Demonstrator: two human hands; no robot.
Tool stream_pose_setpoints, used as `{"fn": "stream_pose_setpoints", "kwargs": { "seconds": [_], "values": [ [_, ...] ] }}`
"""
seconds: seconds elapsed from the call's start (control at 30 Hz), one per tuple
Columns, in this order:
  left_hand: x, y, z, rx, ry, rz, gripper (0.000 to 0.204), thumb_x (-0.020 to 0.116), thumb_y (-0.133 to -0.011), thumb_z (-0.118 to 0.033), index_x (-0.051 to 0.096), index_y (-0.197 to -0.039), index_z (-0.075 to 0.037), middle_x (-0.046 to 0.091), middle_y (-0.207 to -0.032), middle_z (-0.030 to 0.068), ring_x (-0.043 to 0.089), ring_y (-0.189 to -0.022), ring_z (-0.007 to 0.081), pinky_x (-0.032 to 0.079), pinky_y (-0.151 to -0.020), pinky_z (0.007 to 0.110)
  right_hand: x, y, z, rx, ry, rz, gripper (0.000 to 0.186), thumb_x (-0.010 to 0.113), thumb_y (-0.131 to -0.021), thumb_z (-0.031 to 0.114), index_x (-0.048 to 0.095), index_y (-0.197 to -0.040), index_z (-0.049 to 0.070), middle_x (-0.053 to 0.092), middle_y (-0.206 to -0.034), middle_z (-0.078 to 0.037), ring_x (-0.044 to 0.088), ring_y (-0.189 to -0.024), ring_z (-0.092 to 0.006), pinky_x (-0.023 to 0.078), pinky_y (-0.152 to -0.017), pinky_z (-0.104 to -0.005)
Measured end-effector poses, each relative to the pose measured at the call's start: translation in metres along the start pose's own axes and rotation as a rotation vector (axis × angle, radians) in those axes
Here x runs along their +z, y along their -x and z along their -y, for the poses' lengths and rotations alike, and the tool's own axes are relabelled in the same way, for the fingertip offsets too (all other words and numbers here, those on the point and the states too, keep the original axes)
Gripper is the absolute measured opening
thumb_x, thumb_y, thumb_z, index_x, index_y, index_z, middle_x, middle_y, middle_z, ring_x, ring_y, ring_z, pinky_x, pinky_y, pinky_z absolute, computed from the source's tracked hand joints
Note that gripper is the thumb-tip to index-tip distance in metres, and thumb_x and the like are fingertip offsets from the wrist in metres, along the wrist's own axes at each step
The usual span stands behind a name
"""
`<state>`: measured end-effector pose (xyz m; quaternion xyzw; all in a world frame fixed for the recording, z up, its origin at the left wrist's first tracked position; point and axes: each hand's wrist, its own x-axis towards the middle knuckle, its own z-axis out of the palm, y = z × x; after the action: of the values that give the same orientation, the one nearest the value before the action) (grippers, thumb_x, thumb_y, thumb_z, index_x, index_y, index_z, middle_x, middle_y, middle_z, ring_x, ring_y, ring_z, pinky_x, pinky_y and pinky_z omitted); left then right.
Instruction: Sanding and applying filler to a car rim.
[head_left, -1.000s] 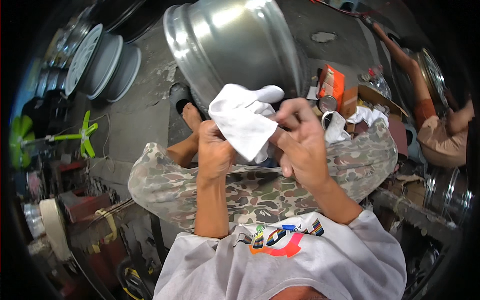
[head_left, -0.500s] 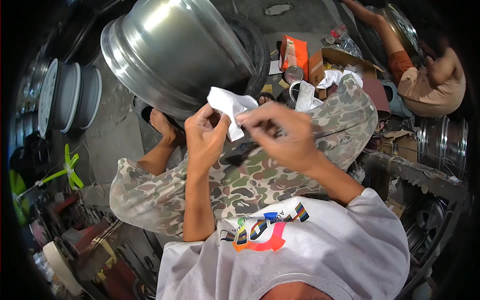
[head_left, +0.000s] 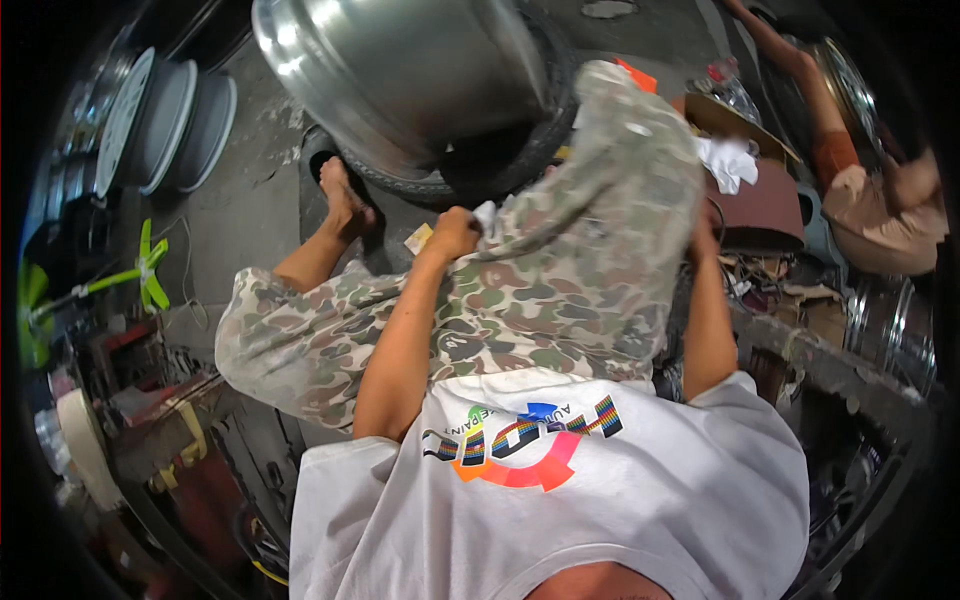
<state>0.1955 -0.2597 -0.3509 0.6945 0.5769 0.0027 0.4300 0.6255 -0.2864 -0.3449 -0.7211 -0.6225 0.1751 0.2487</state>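
Observation:
My left hand point(head_left: 455, 233) is closed on a bunched white cloth point(head_left: 485, 216), low between my legs, beside my camouflage trousers point(head_left: 540, 300). My right hand point(head_left: 701, 228) is at the outer side of my raised right leg, its fingers mostly hidden behind the trouser leg, so I cannot tell what it holds. A large shiny metal wheel rim point(head_left: 400, 70) rests beside a black tyre point(head_left: 470, 180) in front of me. A small yellowish piece point(head_left: 420, 238) lies just left of my left hand. Another white cloth point(head_left: 730, 163) is at my right.
Grey rims point(head_left: 180, 120) stand at the left near a green fan point(head_left: 152, 270). A co-worker point(head_left: 880, 220) sits at the right by a shiny rim. An open carton point(head_left: 730, 112), orange package point(head_left: 635, 75), brown curved piece point(head_left: 760, 215) and cluttered metal frames point(head_left: 800, 350) surround me.
My hands have moved apart and down, the left keeping the cloth, the right going out to the side of my leg. My right knee has come up, hiding part of the items there.

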Motion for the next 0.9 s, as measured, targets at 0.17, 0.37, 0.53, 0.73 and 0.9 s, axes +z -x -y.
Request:
{"fn": "stream_pose_setpoints", "kwargs": {
  "seconds": [0.17,0.37,0.53,0.73,0.9],
  "values": [
    [0.031,-0.022,0.126,-0.172,0.105,-0.053,0.041,0.075,-0.077,-0.032,0.073,-0.101,0.001,0.070,-0.102,0.0267,0.067,-0.102,0.0401,0.053,-0.086,0.046,0.045,0.029,0.010,0.164,0.214,-0.125,0.046,0.076,-0.075,0.011,0.054,-0.115,0.007,0.062,-0.098,-0.020,0.062,-0.094,-0.0443,0.051,-0.078,-0.0518],
    [0.057,-0.020,0.128,0.235,0.554,-0.104,0.042,0.067,-0.087,-0.020,0.060,-0.123,0.000,0.067,-0.117,0.0165,0.066,-0.104,0.0333,0.052,-0.091,0.041,0.007,0.071,0.065,0.286,0.033,-0.207,0.024,0.073,-0.076,0.019,0.062,-0.093,0.006,0.063,-0.093,-0.015,0.063,-0.083,-0.0379,0.050,-0.073,-0.0460],
    [0.046,0.001,0.097,0.254,0.716,0.023,0.041,0.065,-0.088,-0.020,0.060,-0.123,0.000,0.067,-0.117,0.0161,0.066,-0.104,0.0330,0.052,-0.091,0.041,-0.006,0.141,0.093,0.241,0.259,0.298,0.021,0.065,-0.081,0.018,0.070,-0.097,0.005,0.067,-0.094,-0.016,0.068,-0.089,-0.0372,0.055,-0.074,-0.0474],
    [0.032,-0.011,0.068,0.223,0.927,0.141,0.039,0.064,-0.089,-0.020,0.061,-0.122,-0.001,0.067,-0.117,0.0157,0.066,-0.104,0.0326,0.052,-0.091,0.041,0.031,0.160,0.101,0.346,0.336,0.321,0.017,0.060,-0.084,0.011,0.066,-0.096,0.001,0.057,-0.118,-0.020,0.068,-0.092,-0.0400,0.056,-0.074,-0.0484],
    [0.028,-0.005,0.051,0.147,1.091,0.261,0.037,0.063,-0.089,-0.020,0.061,-0.121,-0.001,0.067,-0.117,0.0154,0.066,-0.104,0.0322,0.052,-0.091,0.041,0.049,0.120,0.094,0.007,0.166,0.016,0.017,0.066,-0.081,0.012,0.064,-0.096,0.003,0.060,-0.108,-0.018,0.064,-0.096,-0.0364,0.054,-0.077,-0.0482]
  ]
}}
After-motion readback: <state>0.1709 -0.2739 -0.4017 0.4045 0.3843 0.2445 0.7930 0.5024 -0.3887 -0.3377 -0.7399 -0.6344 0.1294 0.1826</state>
